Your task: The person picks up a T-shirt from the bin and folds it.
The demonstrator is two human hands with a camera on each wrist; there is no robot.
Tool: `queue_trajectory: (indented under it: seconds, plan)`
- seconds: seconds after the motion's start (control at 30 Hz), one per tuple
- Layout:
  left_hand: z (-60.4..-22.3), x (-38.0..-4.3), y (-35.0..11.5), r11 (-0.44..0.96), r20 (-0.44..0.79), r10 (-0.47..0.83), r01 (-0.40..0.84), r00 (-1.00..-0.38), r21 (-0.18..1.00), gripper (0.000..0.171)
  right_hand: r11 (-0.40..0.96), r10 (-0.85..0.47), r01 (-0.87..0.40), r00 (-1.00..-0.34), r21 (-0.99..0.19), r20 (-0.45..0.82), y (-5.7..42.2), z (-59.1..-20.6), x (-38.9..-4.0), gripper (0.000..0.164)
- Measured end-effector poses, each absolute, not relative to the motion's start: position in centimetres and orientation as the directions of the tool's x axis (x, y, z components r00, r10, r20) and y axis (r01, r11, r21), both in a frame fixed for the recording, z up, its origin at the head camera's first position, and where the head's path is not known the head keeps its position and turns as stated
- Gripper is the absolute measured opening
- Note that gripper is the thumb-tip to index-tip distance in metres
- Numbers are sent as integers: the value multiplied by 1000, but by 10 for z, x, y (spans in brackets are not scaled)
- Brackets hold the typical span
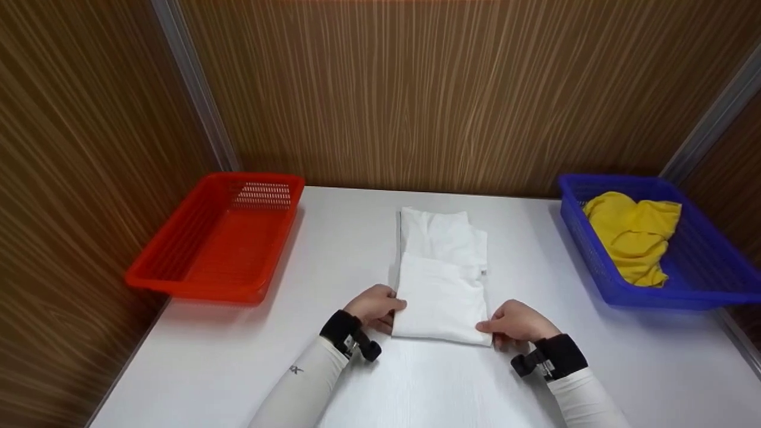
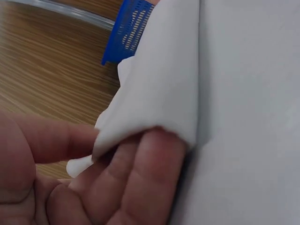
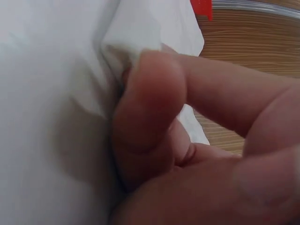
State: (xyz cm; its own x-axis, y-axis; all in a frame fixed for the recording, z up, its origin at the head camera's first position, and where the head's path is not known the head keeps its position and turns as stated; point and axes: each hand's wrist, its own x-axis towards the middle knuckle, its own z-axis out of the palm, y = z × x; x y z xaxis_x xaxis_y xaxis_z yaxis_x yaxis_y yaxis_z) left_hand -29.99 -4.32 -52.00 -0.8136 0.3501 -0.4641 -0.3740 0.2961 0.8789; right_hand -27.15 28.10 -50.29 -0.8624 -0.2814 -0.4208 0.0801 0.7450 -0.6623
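A white garment (image 1: 441,300), partly folded, lies on the white table, its near half doubled over in a neat rectangle and its far part stretching toward the back wall. At its left edge my left hand (image 1: 376,306) pinches the cloth, thumb on top and fingers tucked underneath; the left wrist view shows those fingers (image 2: 157,173) inside the fold. My right hand (image 1: 516,324) pinches the near right corner between thumb and fingers. In the right wrist view a bunched bit of white cloth (image 3: 133,35) sits at the fingertips.
A red plastic basket (image 1: 267,276) stands on the left of the table. On the right is a blue basket (image 1: 701,297) with a yellow cloth (image 1: 633,238) in it. Wood-grain panels (image 1: 380,95) enclose the table at the back and sides.
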Motion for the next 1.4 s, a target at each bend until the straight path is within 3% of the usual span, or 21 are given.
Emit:
queue_trajectory:
  seconds: [0.17, 0.37, 0.5, 0.63, 0.73, 0.87, 1.0, 1.13, 1.23, 1.4]
  plan:
    - [-512, -297, -52, 390, -471, 372, -326, -800, 861, 24, 745, -339, 48, -832, -666, -439, 286, -499, -271, 37]
    - [-506, -294, -52, 583, -375, 383, -94, -845, 807, 25, 759, -356, 18, -825, -651, -438, 284, -495, -269, 33]
    - [-501, -287, -48, 700, -310, 366, 40, -877, 713, 26, 783, -311, 8, -860, -622, -403, 279, -494, -265, 30]
    - [-494, -279, -43, 810, -223, 316, 140, -922, 569, 29, 811, -229, -27, -933, -584, -276, 269, -491, -259, 25]
    - [-490, -274, -35, 814, -115, 335, 226, -935, 535, 26, 804, -202, -107, -974, -585, -99, 257, -488, -254, 20]
    - [-492, -271, -23, 733, -22, 477, 384, -879, 561, 34, 775, -289, -270, -955, -571, 59, 236, -491, -250, 40]
    - [-499, -269, -19, 745, -131, 556, 422, -821, 517, 67, 787, -389, -309, -920, -534, -41, 224, -496, -245, 69]
    - [-505, -268, -19, 795, -229, 541, 404, -809, 452, 93, 828, -391, -275, -908, -489, -151, 223, -499, -242, 89]
    - [-507, -268, -18, 790, -203, 547, 421, -812, 446, 82, 833, -395, -285, -907, -475, -148, 223, -501, -243, 96]
    - [-506, -266, -14, 775, -140, 569, 472, -810, 420, 26, 823, -417, -325, -902, -466, -107, 224, -506, -246, 99]
